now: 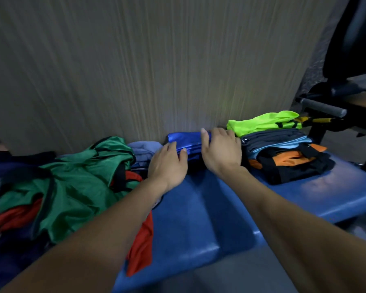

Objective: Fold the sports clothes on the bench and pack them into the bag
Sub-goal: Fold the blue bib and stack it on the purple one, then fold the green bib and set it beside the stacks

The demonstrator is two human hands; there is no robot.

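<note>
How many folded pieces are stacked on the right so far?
4 that show: neon green shirt on top, grey piece under it, light blue one next, black and orange piece at the bottom. More may be hidden.

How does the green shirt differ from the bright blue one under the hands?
The green shirt lies crumpled and spread out on the left of the bench; the blue shirt is folded into a compact bundle against the wall. The green shirt is untouched, while the left hand and right hand rest on the blue shirt. The green one covers far more area. Both look shiny.
</note>
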